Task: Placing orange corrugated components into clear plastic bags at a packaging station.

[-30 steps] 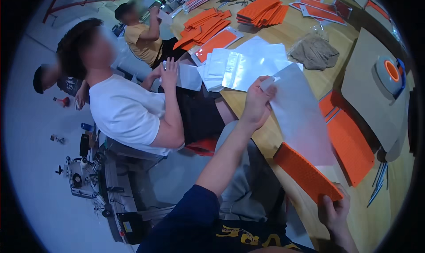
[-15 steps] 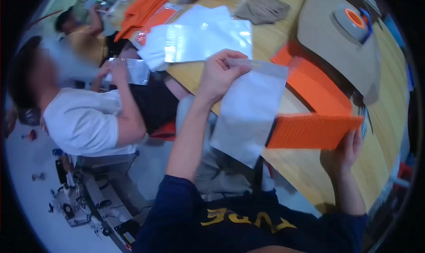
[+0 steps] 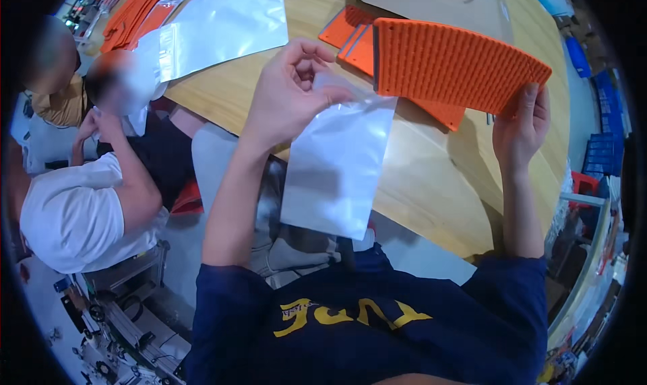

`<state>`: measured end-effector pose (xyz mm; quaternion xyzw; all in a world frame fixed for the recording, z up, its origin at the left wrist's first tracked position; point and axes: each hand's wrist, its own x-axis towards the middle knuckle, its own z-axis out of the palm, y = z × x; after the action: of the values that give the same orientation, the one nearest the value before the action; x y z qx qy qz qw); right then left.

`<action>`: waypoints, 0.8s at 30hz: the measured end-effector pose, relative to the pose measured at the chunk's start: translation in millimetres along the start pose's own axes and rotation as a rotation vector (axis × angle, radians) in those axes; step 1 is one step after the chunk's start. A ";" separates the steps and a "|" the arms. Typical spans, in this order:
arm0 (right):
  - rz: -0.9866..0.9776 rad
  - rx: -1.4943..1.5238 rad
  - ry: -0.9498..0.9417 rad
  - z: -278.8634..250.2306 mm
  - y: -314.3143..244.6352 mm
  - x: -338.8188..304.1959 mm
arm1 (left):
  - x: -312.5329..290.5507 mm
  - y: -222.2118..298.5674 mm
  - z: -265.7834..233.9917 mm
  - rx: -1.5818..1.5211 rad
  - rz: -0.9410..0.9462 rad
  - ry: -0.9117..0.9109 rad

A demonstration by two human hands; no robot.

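My left hand (image 3: 286, 95) pinches the top edge of a translucent white plastic bag (image 3: 337, 169), which hangs down over the table's near edge. In my right hand (image 3: 522, 129) is an orange ribbed panel (image 3: 451, 65), gripped at its lower right corner, thumb on its face. The panel is raised and tilted above the table, with a dark strip along its left end. That end is close to the bag's top, outside the bag. More orange panels (image 3: 357, 40) lie on the table behind it, partly covered.
White plastic bags (image 3: 229, 28) are piled at the far left of the wooden table (image 3: 418, 183), near a heap of orange pieces (image 3: 138, 14). A brown board (image 3: 431, 0) lies at the back. On my left sits a person in a white shirt (image 3: 74, 203).
My right hand has lifted the orange panel up off the table and turned its left end toward the bag. The bag's top now bulges beside my left fingers. My view has shifted.
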<state>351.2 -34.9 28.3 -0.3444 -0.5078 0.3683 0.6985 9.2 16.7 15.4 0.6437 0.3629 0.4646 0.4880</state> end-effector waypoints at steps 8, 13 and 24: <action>0.262 0.113 0.242 21.8 5.4 -9.0 | -16.2 42.3 -18.7 0.386 0.419 0.662; 0.379 0.136 0.208 39.7 9.5 -42.2 | -23.4 65.5 -5.3 0.798 0.958 0.279; 0.223 -0.150 0.161 7.5 31.7 -33.8 | -28.5 4.6 12.2 1.037 0.134 -0.436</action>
<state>331.5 -47.7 -12.3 -0.4782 -0.4349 0.3757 0.6641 12.1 -14.2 11.8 0.9018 0.3928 0.1120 0.1411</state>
